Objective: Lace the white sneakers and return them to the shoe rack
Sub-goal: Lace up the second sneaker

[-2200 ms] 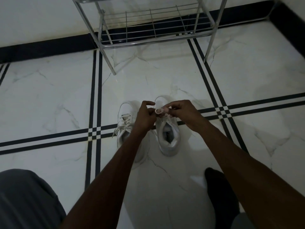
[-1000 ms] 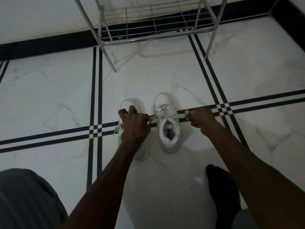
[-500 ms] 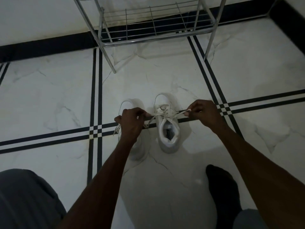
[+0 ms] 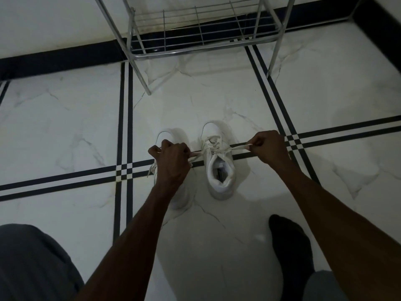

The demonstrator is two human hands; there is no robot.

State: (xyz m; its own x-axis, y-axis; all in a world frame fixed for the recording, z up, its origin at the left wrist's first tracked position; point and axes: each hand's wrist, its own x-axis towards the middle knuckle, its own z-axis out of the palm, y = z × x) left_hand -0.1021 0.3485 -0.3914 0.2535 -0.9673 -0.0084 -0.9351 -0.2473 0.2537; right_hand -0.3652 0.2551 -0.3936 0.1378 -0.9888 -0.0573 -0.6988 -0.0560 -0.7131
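Note:
Two white sneakers stand side by side on the floor, toes pointing away from me. The right sneaker (image 4: 219, 170) is in plain sight, its lace (image 4: 217, 146) crossed over the tongue and stretched out to both sides. My left hand (image 4: 173, 161) grips the left lace end and hides most of the left sneaker (image 4: 173, 133). My right hand (image 4: 269, 148) pinches the right lace end, pulled taut to the right of the shoe. The metal shoe rack (image 4: 195, 48) stands against the wall behind the shoes, its lowest wire shelf empty.
White marble floor tiles with black double stripes (image 4: 123, 170) run under the shoes. My dark-socked foot (image 4: 290, 253) rests at lower right and my grey-trousered knee (image 4: 32, 263) at lower left. A black skirting (image 4: 56, 59) lines the wall.
Both hands were together over the right sneaker's tongue, then drew apart sideways with the lace ends. In the last half second they have stayed spread with the lace taut.

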